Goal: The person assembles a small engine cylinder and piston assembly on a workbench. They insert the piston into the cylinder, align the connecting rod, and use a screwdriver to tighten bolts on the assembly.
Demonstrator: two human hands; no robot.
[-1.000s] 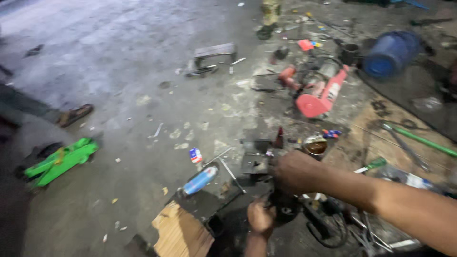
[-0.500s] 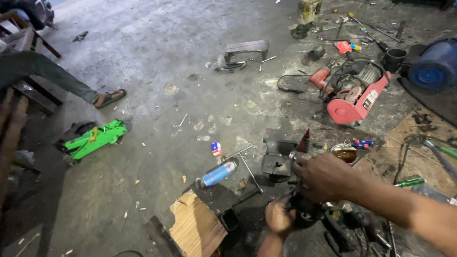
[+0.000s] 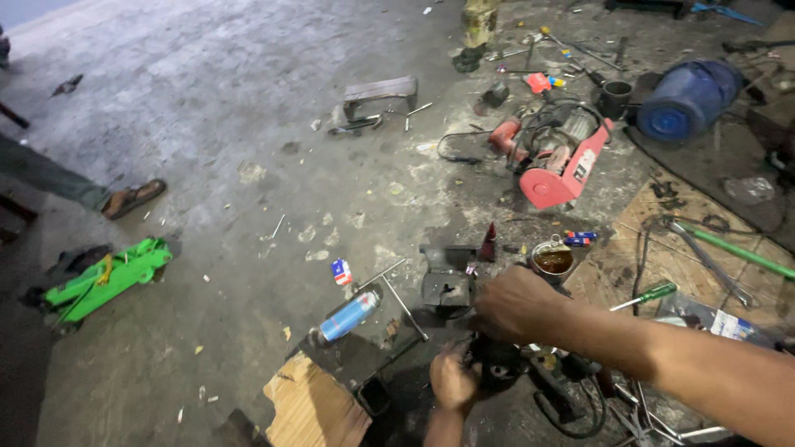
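So both hands are down on one dark metal part [image 3: 497, 364] sitting on the floor right in front of me, just below the small bench vise [image 3: 447, 281]. Left hand [image 3: 451, 382] is wrapped around its near side, I'd guess to keep it from turning, and the right hand [image 3: 515, 305] is clamped over the top, fingers closed on it. I can't make out a tool in either hand. A blue spray can [image 3: 349, 315] lies just left, an open tin of brown liquid [image 3: 553, 260] sits just past the right hand, and a green-handled screwdriver [image 3: 646, 295] lies nearby, all within easy reach. Compared with a second ago the grip looks unchanged; only my view has tilted, so the green floor jack [image 3: 103, 277] sits further left.
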